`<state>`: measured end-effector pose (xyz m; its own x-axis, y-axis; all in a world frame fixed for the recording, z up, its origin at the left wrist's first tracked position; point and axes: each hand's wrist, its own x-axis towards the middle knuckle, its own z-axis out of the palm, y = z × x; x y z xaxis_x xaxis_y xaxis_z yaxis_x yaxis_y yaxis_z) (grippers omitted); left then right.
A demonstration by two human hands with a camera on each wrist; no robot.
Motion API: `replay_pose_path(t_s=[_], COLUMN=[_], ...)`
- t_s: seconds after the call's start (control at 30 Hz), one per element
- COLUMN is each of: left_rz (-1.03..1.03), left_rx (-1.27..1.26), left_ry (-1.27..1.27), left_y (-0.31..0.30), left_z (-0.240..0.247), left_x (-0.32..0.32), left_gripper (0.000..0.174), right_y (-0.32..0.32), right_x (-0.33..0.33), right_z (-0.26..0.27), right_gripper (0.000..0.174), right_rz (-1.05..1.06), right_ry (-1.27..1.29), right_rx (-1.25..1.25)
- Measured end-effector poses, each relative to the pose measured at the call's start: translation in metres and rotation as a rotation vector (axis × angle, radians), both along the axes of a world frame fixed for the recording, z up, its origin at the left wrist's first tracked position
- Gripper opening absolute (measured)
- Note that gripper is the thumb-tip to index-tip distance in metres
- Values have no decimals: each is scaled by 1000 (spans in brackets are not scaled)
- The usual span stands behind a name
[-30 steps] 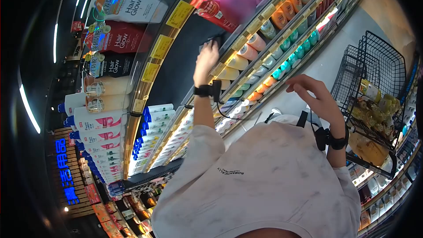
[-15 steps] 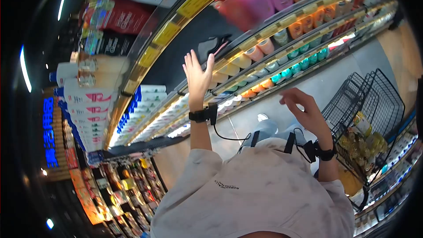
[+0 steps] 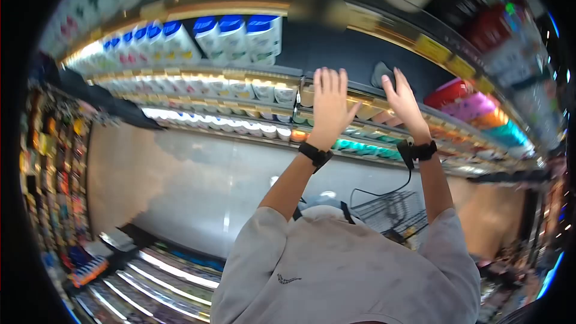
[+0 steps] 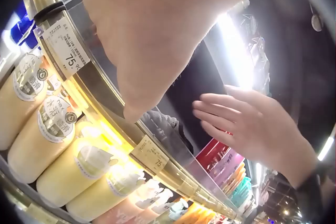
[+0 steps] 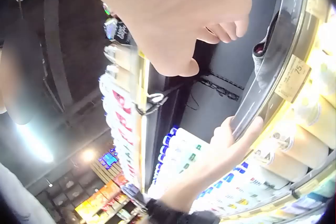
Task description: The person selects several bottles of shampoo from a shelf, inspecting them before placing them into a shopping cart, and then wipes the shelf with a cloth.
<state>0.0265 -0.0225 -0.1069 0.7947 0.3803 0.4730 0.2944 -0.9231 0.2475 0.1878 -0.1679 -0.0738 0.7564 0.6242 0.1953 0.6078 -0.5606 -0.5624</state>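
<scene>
In the head view my left hand point(image 3: 329, 108) reaches to the front edge of a dark shelf, fingers straight and thumb spread. The right wrist view shows that hand's fingertips at the clear lip point(image 5: 268, 87) of the shelf. To its right, my right hand point(image 3: 406, 105) hovers at the same shelf with fingers extended and thumb apart. Beside its fingertips lies a dark grey, cloth-like bundle point(image 3: 380, 74), partly behind the lip; its exact kind is unclear. The left wrist view has this bundle point(image 4: 167, 128) below the right hand point(image 4: 257, 127). Neither hand holds anything.
White bottles with blue caps point(image 3: 231, 39) stand left on this shelf. Red and pink packs point(image 3: 451, 93) sit to the right. Yellow bottles point(image 4: 79, 166) line the tier below, under price tags point(image 4: 149, 153). A black wire cart point(image 3: 393, 211) stands near the body.
The head view has swung round to face the shelf. My left hand drew back from the grey bundle and moved along the shelf edge. My right hand rose from beside the cart to the shelf.
</scene>
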Motion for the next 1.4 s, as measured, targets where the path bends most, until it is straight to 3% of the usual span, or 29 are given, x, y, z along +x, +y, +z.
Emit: replay_pose_path(t_s=[0.03, 0.07, 0.1, 0.17, 0.3, 0.4, 0.67, 0.77, 0.83, 0.9, 0.93, 1.07, 1.23, 1.4], left_rz=[-12, -21, -21, -27, -11, -84, -121, -96, -94, -104, -104, -88, -80, -134], left_rx=[-8, -15, -7, 23, 22, -95, -156, -177, -178, -174, -166, -153, -118, -162], left_ry=[-6, -16, -15, -9, -76, -186, -280, -270, -246, -226, -230, -237, -181, -190], left_y=[4, 9, 13, 19, 23, 30, 32, 29, 28, 29, 28, 25, 29, 29], left_z=[-3, -6, -8, -13, -23, -24, -33, -30, -26, -22, -23, -28, -21, -17], left_x=[-4, -6, -10, -15, -12, -17, -16, -13, -15, -16, -15, -13, -15, -13], left_gripper=[84, 83, 82, 81, 67, 59, 53, 53, 52, 52, 52, 52, 54, 58], right_y=[11, 23, 42, 60, 126, 171, 247, 277, 293, 301, 307, 333, 344, 270], right_x=[12, 13, -9, 2, 1, 11, 127, 182, 175, 100, 99, 142, 151, 89], right_z=[-2, -1, 26, 1, 8, 16, -18, -38, -31, 11, 11, -11, -11, -3], right_gripper=[67, 69, 66, 65, 65, 67, 74, 65, 46, 39, 39, 40, 42, 44], right_rz=[-54, -10, 14, 176, 428, 412, 514, 524, 593, 283, 250, 421, 470, 649], right_ry=[131, 33, 156, 144, 105, 149, -35, -116, -427, -539, -547, -417, -323, -233], right_rx=[-126, -192, -256, -211, -399, -531, -597, -562, -394, -576, -597, -491, -444, -415])
